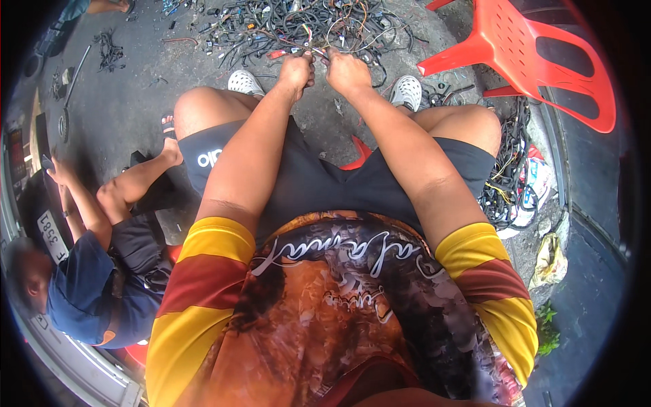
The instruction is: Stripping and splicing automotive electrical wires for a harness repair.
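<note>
Out in front of me, both hands meet at the near edge of a heap of tangled wire harnesses [261, 30]. My left hand [297, 73] is closed round a bundle of thin wires [307, 34], whose pale, red and green ends stick up past the fingers. Close beside it on the right, my right hand [347, 70] is closed too, its fingertips pinching at the same spot. A small dark piece shows at those fingertips, too small to name. Something red [277, 53] lies just left of my left hand; its kind is unclear.
A red plastic chair [502, 44] stands at the far right. More wire harnesses [502, 183] and a plastic bag [536, 180] lie beyond my right knee. On my left sits another person in a dark shirt [81, 292], beside a vehicle. A long rod [78, 74] lies farther left.
</note>
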